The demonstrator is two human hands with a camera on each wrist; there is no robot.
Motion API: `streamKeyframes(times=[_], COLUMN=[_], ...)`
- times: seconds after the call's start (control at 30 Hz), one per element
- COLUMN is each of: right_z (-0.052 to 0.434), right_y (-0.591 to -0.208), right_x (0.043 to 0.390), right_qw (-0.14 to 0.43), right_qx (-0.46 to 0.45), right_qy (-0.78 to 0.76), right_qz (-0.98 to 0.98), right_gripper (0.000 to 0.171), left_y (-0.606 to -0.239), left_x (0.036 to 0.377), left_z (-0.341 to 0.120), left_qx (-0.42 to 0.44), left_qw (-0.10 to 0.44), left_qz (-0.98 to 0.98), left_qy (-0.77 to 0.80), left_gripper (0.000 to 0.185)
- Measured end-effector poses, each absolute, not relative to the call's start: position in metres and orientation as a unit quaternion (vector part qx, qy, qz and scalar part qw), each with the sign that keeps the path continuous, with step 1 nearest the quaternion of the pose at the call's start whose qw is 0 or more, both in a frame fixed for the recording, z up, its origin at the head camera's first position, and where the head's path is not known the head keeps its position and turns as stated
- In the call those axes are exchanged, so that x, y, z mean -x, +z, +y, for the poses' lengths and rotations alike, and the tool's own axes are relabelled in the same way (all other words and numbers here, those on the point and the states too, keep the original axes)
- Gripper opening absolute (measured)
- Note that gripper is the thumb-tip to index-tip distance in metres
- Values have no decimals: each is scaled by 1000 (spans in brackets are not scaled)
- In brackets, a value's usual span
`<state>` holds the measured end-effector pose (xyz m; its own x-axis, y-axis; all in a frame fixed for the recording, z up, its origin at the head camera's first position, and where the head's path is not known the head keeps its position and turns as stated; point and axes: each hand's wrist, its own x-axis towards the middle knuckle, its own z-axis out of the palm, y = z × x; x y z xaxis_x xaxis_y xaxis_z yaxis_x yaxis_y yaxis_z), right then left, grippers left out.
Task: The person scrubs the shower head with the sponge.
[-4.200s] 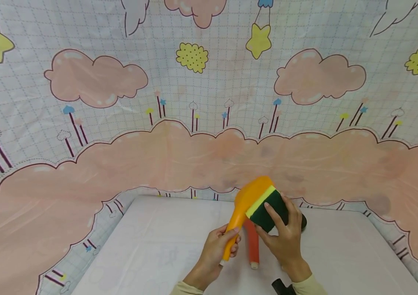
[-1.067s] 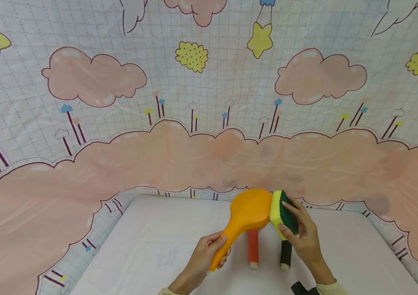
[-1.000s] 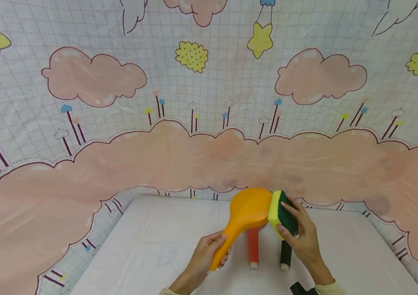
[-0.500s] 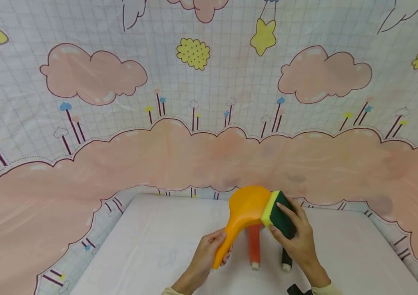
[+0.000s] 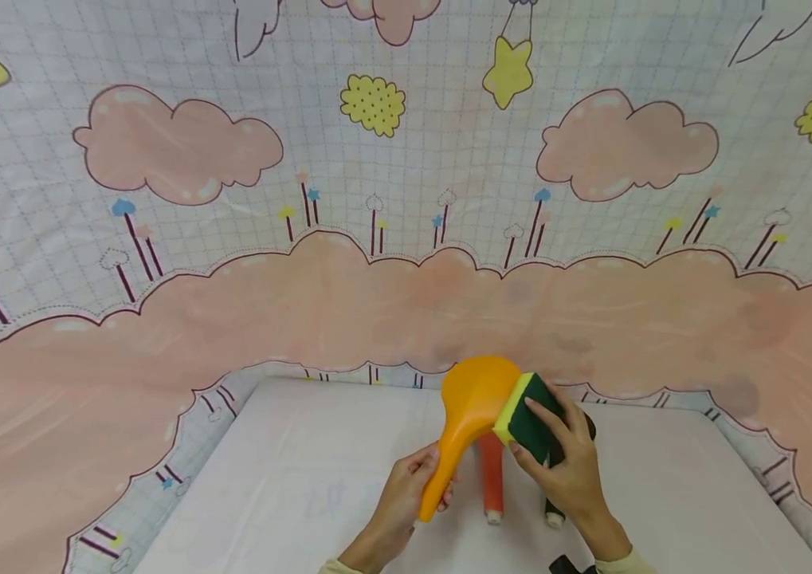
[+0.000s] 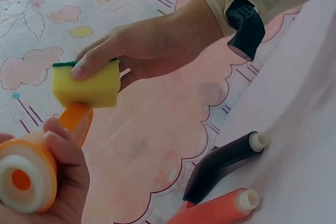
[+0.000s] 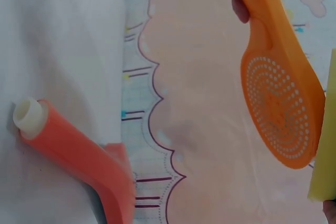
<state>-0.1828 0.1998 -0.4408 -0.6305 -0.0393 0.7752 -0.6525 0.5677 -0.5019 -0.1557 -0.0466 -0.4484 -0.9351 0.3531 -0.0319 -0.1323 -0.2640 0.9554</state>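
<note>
Since a second ago the sponge (image 5: 526, 416) has slid down the orange shower head (image 5: 475, 402), right hand (image 5: 565, 462) gripping it. Left wrist view: left hand (image 6: 50, 182) clasps the handle above the counter (image 6: 304, 145). Right wrist view: the perforated face tilts; hard rubbing could twist it loose.

Red-orange shower head (image 5: 491, 478) lies on white counter (image 5: 305, 478), handle end with white connector toward near edge. Black shower head (image 5: 553, 510) lies just beside it, to right, mostly hidden in head view; its white connector also points toward near edge. In left wrist view black one (image 6: 223, 163) lies behind red one (image 6: 215, 211), possibly touching. Cartoon cloth (image 5: 377, 239) with pink clouds, yellow stars, grid pattern hangs behind counter.
</note>
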Motion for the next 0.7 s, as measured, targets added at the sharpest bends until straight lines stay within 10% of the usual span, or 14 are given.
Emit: streamKeyframes(times=[0.7], right_z=[200], right_y=[-442], right_x=[181], right_qw=[375], right_qx=[-196], right_qy=[385], right_qz=[-820], right_gripper=[65], left_y=[-453], left_x=[158], left_z=[-41], left_qx=[-78], left_qw=[173], left_qz=[559], left_qy=[807], left_gripper=[57])
